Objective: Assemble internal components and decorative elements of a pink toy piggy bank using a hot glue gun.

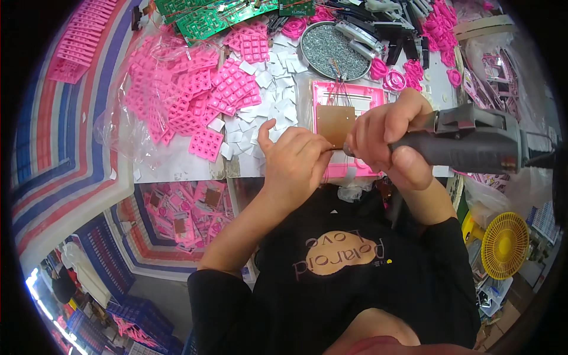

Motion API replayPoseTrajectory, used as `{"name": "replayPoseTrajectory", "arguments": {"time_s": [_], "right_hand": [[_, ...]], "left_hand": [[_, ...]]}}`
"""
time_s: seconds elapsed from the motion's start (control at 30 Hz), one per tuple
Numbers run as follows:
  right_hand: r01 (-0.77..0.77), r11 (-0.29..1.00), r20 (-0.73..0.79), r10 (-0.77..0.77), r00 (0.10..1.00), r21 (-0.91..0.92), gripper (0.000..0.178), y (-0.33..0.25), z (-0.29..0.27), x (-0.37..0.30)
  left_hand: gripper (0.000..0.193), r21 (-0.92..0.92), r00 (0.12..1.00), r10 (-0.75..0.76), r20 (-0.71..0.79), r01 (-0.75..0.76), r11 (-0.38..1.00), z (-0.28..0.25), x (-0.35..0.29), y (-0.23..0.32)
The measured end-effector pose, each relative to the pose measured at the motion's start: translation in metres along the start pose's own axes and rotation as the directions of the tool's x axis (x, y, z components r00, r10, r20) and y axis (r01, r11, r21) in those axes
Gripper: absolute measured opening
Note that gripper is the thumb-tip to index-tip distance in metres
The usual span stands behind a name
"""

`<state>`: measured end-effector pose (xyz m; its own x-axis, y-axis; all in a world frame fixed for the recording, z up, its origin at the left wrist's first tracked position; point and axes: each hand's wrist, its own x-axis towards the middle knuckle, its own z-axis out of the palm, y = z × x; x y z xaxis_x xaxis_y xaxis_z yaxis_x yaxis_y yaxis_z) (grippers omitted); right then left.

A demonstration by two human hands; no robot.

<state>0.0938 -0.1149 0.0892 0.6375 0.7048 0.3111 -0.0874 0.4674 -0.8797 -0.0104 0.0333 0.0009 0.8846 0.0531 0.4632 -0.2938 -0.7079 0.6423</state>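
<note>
My right hand [393, 139] is wrapped round a dark electric screwdriver [473, 144], which lies sideways with its nose pointing left. The nose reaches the lower edge of a brown circuit board [335, 121]. That board sits in a pink plastic housing [377, 93] with thin wires running from its top. My left hand [296, 158] is closed in a pinch at the board's lower edge, close to the screwdriver's nose. Whatever its fingertips hold is too small to make out. A round tray [303, 57] of small metal screws stands just beyond the housing.
Pink keypads [177, 89] are heaped on the left, beside scattered white squares [260, 127]. Green circuit boards [228, 23] lie at the back. Black parts [408, 47] and pink rings [435, 29] fill the back right. A yellow fan [504, 245] stands at lower right.
</note>
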Motion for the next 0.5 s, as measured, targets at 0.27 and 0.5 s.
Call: {"name": "replayPoseTrajectory", "arguments": {"time_s": [0.27, 0.5], "right_hand": [[0.090, 0.993, 0.018, -0.089, 0.996, -0.079, 0.025, 0.012, -0.011, 0.016], [0.037, 0.985, -0.008, -0.039, 0.999, -0.166, 0.022, 0.033, -0.020, 0.031]], "left_hand": [[0.029, 0.073, 0.994, -0.094, -0.048, 0.097, 0.993, -0.010, 0.007, 0.006], [0.040, 0.042, 0.958, -0.221, 0.183, 0.217, 0.975, -0.020, -0.046, 0.014]]}}
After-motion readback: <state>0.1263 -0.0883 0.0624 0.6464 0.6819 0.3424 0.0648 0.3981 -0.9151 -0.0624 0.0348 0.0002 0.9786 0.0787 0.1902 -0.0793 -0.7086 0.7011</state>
